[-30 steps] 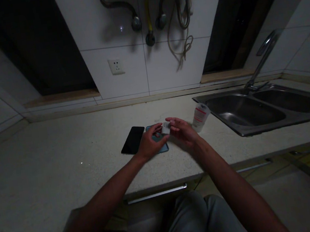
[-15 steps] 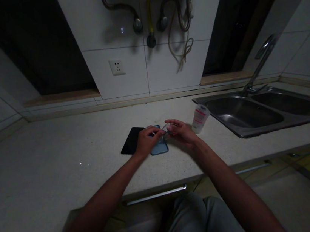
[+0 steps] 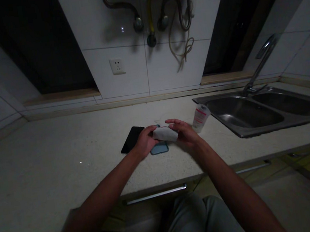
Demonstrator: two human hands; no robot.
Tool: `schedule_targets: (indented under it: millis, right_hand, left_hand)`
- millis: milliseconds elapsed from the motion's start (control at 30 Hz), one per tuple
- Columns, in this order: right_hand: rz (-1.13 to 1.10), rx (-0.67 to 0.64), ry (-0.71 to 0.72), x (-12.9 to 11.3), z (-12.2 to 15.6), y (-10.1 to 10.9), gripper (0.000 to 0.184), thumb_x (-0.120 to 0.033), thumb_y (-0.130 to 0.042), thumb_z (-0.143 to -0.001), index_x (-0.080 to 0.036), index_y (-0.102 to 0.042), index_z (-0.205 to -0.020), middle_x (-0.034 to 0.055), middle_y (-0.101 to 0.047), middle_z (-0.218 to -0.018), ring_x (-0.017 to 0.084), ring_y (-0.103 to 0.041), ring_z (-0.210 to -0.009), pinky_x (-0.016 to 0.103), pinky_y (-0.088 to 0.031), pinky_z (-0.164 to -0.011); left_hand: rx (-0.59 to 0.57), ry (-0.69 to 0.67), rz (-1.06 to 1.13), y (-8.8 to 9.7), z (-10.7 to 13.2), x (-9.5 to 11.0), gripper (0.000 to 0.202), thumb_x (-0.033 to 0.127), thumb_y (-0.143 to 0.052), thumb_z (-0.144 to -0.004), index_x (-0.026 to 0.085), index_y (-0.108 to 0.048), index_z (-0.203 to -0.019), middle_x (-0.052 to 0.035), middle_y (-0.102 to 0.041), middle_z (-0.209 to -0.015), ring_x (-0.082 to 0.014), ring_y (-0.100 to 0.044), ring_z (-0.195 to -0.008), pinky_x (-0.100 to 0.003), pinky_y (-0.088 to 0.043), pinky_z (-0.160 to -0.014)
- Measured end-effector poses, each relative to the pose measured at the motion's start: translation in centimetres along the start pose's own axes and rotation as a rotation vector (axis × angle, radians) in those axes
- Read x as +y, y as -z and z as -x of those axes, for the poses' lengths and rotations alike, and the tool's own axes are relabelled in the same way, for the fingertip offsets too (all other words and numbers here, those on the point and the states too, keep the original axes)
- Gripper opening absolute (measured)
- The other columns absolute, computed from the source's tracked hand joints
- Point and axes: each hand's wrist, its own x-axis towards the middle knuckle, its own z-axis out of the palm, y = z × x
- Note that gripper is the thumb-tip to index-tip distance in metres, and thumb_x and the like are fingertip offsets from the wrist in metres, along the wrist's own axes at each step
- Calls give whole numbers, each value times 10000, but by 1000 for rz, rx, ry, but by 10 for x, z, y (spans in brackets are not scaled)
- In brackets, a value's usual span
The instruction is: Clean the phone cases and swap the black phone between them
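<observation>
Between my two hands is a small white folded sheet [image 3: 165, 134], soft-looking like a tissue or wipe; its exact kind is unclear in the dim light. My left hand [image 3: 146, 142] pinches its left end. The right end is gripped by my right hand [image 3: 186, 132], whose upper fingers stretch out beyond it. Under the sheet, a blue phone case [image 3: 159, 148] lies on the counter, partly covered. A black phone [image 3: 131, 139] lies flat beside my left hand, its right part hidden. Just right of my right hand a clear plastic cup [image 3: 200, 118] with pink print leans slightly.
The pale stone counter [image 3: 89, 139] runs along the tiled wall. To the right is a double steel sink [image 3: 240, 134] with a tall faucet [image 3: 262, 60]. A wall socket [image 3: 117, 66] and hanging hoses [image 3: 150, 8] are above. A drawer handle [image 3: 156, 195] sits below the front edge.
The sheet, seen nearly edge-on before, now shows its broad white face. My hands have moved slightly apart with it. The phone, case and cup stay put.
</observation>
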Motion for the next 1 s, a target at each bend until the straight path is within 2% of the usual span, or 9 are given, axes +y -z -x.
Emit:
schedule_targets:
  millis: [67, 133, 267, 367, 533, 633, 767, 933, 1000]
  right_hand:
    - [10, -28, 19, 0, 0, 0, 415, -302, -876, -607, -196, -704, -969, 36, -750, -831, 167, -676, -730, 294, -533, -678]
    - [36, -44, 52, 0, 2, 0, 438, -316, -890, -602, -208, -705, -984, 11, -738, -816, 138, -655, -694, 266, -522, -662]
    - [109, -52, 105, -3, 6, -1, 458, -355, -871, -646, -234, -701, -1054, -47, -670, -734, 70, -524, -517, 193, -413, -486]
    - [101, -72, 135, -6, 9, -1, 458, -391, -852, -665, -240, -692, -1067, -63, -621, -678, 54, -438, -447, 179, -335, -418]
    - [103, -142, 142, -6, 12, -1, 513, -442, -861, -645, -225, -684, -1076, -84, -563, -601, 18, -251, -365, 164, -193, -349]
    - [112, -160, 135, -5, 13, 0, 530, -466, -863, -633, -221, -682, -1067, -92, -538, -574, 17, -223, -363, 169, -173, -348]
    - [145, -128, 144, -4, 12, -1, 469, -429, -843, -666, -219, -685, -1054, -92, -523, -569, 28, -271, -381, 174, -193, -361]
    - [158, -136, 166, -5, 10, -3, 415, -425, -825, -683, -210, -689, -1011, -85, -537, -586, 24, -265, -370, 177, -168, -336]
    - [145, -139, 177, -6, 11, -4, 404, -424, -824, -685, -210, -694, -1002, -87, -523, -581, 22, -251, -372, 176, -170, -336]
  left_hand:
    - [-42, 101, 112, 1, 0, 0, 176, 330, -669, -747, 167, -618, -790, -110, -712, -865, -241, -667, -872, -407, -540, -817]
    - [-87, 162, 164, 4, 1, -1, 192, 342, -682, -784, 158, -631, -808, -109, -709, -865, -226, -674, -848, -415, -538, -853]
    - [-151, 277, 163, 8, 4, -4, 211, 264, -737, -771, 144, -664, -929, -126, -710, -951, -249, -682, -936, -480, -520, -932]
    - [-175, 303, 195, 8, 7, -7, 230, 262, -746, -783, 144, -665, -963, -142, -705, -1019, -266, -666, -1015, -541, -480, -990]
    - [-289, 336, 195, 5, 14, -7, 326, 310, -806, -755, 145, -666, -998, -113, -706, -1001, -277, -670, -1005, -561, -471, -984]
    - [-321, 334, 155, 3, 16, -8, 279, 282, -790, -783, 138, -672, -990, -106, -708, -989, -246, -675, -947, -543, -494, -959]
    - [-289, 279, 125, 3, 13, -10, 192, 232, -767, -806, 132, -676, -942, -98, -709, -954, -192, -665, -885, -468, -525, -935]
    - [-270, 209, 85, 5, 7, -11, 267, 232, -867, -686, 130, -642, -787, -54, -686, -844, -160, -654, -804, -401, -559, -873]
    - [-269, 214, 74, 6, 7, -10, 276, 239, -868, -683, 133, -639, -794, -47, -678, -833, -150, -650, -771, -357, -566, -808]
